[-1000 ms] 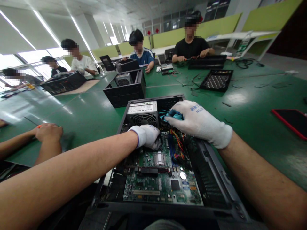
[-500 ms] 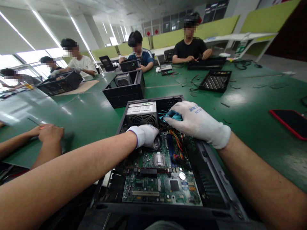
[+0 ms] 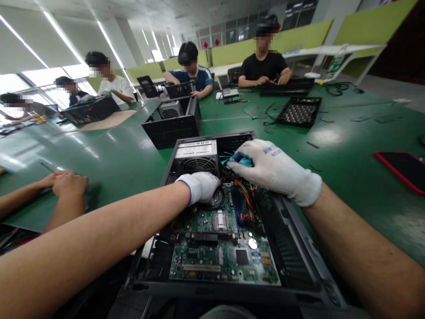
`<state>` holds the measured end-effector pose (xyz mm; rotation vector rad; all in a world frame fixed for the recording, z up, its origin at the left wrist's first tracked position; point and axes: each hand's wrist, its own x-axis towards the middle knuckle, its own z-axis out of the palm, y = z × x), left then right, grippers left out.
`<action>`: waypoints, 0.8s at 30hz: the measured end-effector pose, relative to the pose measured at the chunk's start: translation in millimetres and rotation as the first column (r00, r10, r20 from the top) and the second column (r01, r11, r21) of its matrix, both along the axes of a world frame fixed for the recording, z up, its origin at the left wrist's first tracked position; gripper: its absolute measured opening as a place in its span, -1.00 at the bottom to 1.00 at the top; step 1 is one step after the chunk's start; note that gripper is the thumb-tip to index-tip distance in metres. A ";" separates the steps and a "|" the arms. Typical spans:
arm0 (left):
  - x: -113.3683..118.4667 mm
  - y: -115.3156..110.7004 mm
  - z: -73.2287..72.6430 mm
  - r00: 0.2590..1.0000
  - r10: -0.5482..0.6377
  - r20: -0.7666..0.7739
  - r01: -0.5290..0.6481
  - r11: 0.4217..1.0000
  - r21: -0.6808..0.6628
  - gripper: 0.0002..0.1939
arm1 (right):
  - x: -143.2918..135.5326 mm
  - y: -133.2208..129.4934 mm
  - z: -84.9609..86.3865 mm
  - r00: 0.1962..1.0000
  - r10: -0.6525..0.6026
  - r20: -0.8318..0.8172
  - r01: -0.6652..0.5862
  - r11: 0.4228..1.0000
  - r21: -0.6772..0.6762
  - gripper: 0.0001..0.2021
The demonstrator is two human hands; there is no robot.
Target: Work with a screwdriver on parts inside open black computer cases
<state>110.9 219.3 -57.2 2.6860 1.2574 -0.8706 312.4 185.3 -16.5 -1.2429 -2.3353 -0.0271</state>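
Note:
An open black computer case (image 3: 299, 239) lies in front of me, with a green motherboard (image 3: 202, 259) inside. My left hand (image 3: 204, 187), in a white glove, is closed at the board's upper edge beside a coil of black cable (image 3: 218, 197); its fingertips are hidden. My right hand (image 3: 262, 166), gloved too, has its blue-tipped fingers curled at the case's far right corner, over the blue fan blades (image 3: 226, 160). What its fingertips grip is hidden. Between the hands and beyond sits the power supply (image 3: 195, 165). Coloured wires (image 3: 244, 195) run over the board's right part.
Another open case (image 3: 171, 130) stands farther back on the green table (image 3: 348, 141). A red-edged phone (image 3: 401, 170) lies at right, a black perforated tray (image 3: 299, 111) beyond. A person's hands (image 3: 69, 182) hold a screwdriver at left. Several people work across the table.
My hands hold nearly the same places. Across the table, a person's case at the left has shifted slightly right, and the person in blue has lowered the head and moved an arm.

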 end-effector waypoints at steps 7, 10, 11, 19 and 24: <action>-0.1 1.8 -1.2 1.000 0.006 -0.007 -0.006 1.000 -0.002 -0.46 | -0.1 0.1 -1.0 1.000 -0.009 -0.024 0.008 1.000 -0.001 -0.61; 2.1 -1.4 2.3 1.000 -0.012 -0.011 0.012 1.000 -0.009 -0.46 | -0.7 -0.2 -0.3 1.000 -0.009 -0.015 0.009 1.000 0.002 -0.60; 2.5 -2.4 3.0 1.000 -0.019 -0.011 0.019 1.000 -0.010 -0.47 | -0.9 -0.2 0.0 1.000 -0.009 -0.009 0.009 1.000 0.001 -0.60; 1.7 -4.4 3.9 1.000 -0.009 -0.010 0.009 1.000 0.025 -0.55 | 0.2 0.1 -0.5 1.000 -0.015 -0.003 0.015 1.000 0.001 -0.61; 1.8 -3.5 4.2 1.000 0.003 0.001 -0.003 1.000 0.010 -0.52 | -0.5 -0.4 -0.9 1.000 -0.009 -0.013 0.009 1.000 -0.006 -0.61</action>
